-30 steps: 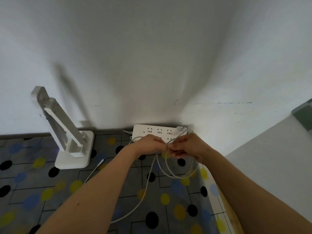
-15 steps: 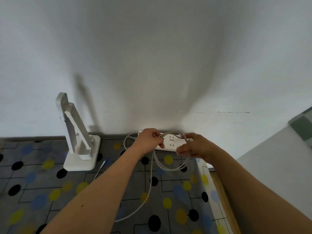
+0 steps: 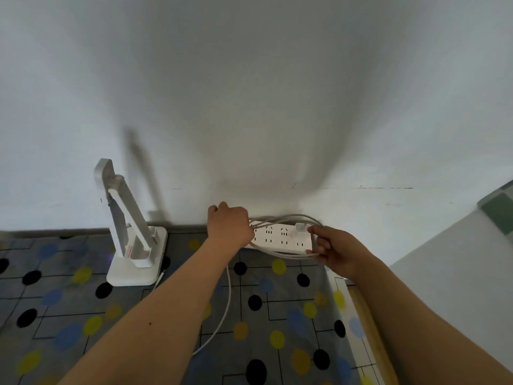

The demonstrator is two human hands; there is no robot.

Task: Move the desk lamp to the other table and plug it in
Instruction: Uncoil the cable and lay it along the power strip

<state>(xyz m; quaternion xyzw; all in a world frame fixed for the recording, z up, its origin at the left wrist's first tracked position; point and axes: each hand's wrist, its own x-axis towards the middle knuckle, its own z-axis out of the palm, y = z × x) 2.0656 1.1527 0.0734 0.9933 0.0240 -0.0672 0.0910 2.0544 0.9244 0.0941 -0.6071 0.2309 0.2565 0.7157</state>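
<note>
Left hand (image 3: 230,226) in closed grip, right hand (image 3: 336,250) curled, forearms outstretched

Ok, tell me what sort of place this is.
Probably a home study or bedroom: a dotted tablecloth against a bare white wall, a folded desk lamp, and a power strip with coiled cable.

- Desk lamp (image 3: 130,232): white, folded arm leaning up from a flat base, standing well left of the left hand (image 3: 230,226).
- Cable (image 3: 286,218): white, looped, held between both hands.
- Power strip (image 3: 280,238): white, flat between the hands; a white plug (image 3: 301,227) sits just beside the right hand (image 3: 336,248).
</note>
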